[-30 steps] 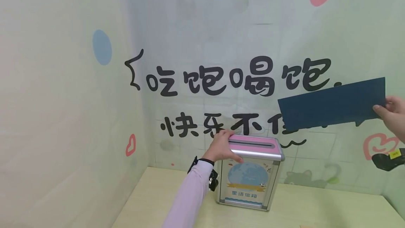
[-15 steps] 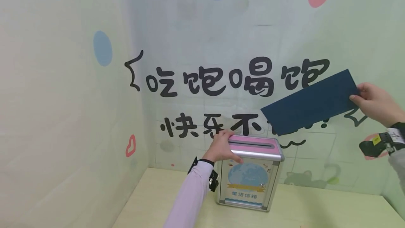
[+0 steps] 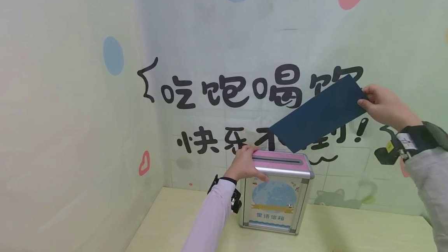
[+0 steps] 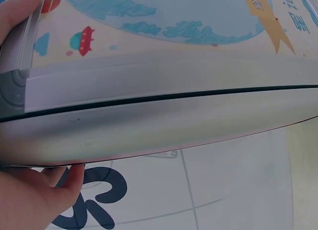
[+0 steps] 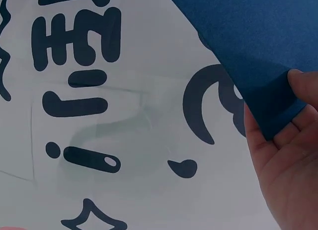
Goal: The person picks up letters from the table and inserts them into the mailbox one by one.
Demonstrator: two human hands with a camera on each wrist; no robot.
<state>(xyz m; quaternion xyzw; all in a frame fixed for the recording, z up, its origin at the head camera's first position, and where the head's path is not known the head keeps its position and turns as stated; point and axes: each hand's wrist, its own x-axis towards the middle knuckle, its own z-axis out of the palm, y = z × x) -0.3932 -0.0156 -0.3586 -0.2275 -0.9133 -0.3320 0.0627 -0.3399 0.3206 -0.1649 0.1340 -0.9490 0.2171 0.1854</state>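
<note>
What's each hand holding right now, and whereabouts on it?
The right hand pinches the dark blue envelope at its upper right end. The left hand grips the left end of the box's pink top.

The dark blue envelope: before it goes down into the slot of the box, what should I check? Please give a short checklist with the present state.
1. Right hand pinches the dark blue envelope at one end: ok.
2. Left hand holds the box at its top left: ok.
3. Slot uncovered: ok.
4. Envelope's lower corner over the slot: ok, near its right end.
5. Envelope in line with the slot: not ok, it is tilted.
6. Room inside the box: cannot tell.
</note>
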